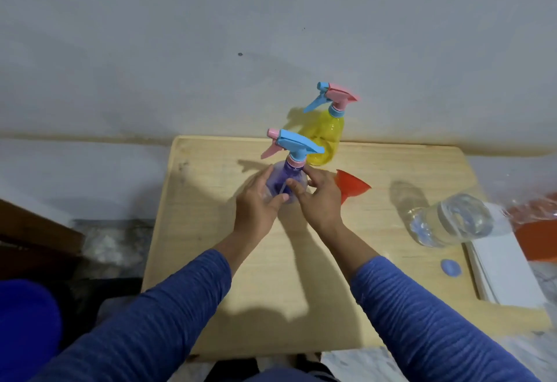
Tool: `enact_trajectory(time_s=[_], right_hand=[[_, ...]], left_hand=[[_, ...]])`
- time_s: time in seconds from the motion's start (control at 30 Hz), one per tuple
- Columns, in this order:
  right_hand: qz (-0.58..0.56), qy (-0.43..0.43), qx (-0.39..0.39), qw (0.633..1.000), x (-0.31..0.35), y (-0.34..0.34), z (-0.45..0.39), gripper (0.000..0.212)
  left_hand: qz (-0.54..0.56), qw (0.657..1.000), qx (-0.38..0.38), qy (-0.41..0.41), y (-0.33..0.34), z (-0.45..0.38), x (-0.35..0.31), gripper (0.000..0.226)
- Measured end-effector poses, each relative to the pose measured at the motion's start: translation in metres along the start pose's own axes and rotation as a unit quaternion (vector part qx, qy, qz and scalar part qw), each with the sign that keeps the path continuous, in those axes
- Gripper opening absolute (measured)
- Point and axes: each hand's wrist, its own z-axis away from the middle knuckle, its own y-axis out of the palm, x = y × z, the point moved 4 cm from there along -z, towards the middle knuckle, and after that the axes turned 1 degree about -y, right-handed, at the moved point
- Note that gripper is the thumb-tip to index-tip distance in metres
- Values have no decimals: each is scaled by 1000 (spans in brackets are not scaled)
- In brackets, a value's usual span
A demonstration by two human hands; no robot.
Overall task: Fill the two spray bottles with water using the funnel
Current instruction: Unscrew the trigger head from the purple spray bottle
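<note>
Left hand cups the purple spray bottle; right hand touches its shoulder, fingers spread. Red funnel lies just right; open water bottle farther right; yellow spray bottle beyond. Risk: an elbow swing could topple the uncapped water.

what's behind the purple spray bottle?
Directly behind the purple spray bottle stands the yellow spray bottle, trigger head on, at the table's far edge. Its lower left side is covered by the purple bottle's head. Beyond it, only wall.
</note>
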Motion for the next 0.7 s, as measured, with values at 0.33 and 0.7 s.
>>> enact_trajectory(time_s=[0.33,0.7], right_hand=[[34,-17,-4,999,-83,-104,82,36],[10,-13,27,1000,-143,-143,90,34]], left_hand=[[14,998,-16,64,105,130,-34,62],[-62,996,-67,22,173,157,-25,64]])
